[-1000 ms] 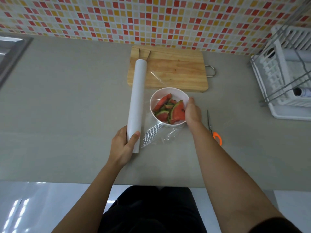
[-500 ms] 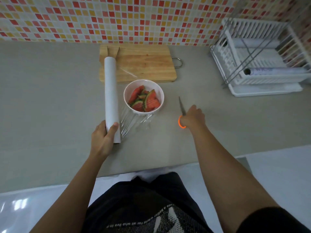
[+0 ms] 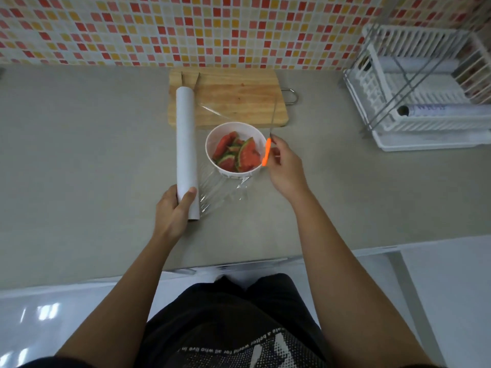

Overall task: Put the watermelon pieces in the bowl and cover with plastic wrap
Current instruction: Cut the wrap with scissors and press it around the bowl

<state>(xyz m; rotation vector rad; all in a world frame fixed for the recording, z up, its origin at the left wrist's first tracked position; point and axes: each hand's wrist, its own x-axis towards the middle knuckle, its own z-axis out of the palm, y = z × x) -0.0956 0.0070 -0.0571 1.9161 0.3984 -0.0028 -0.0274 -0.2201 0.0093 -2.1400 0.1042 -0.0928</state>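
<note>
1. On the grey counter (image 3: pixel 79 155), just in front of the cutting board (image 3: pixel 239 96), the white bowl (image 3: pixel 247 130) holds the watermelon pieces (image 3: pixel 248 155).
2. Clear film (image 3: pixel 223 187) spreads between the bowl and the plastic wrap roll (image 3: pixel 186 144) lying just left of it.
3. The left hand (image 3: pixel 172 211) grips the roll's near end.
4. The right hand (image 3: pixel 285 168) pinches orange-handled scissors (image 3: pixel 266 155) just right of the bowl, blades pointing away.
5. A dish rack (image 3: pixel 425 107) stands far right.
</note>
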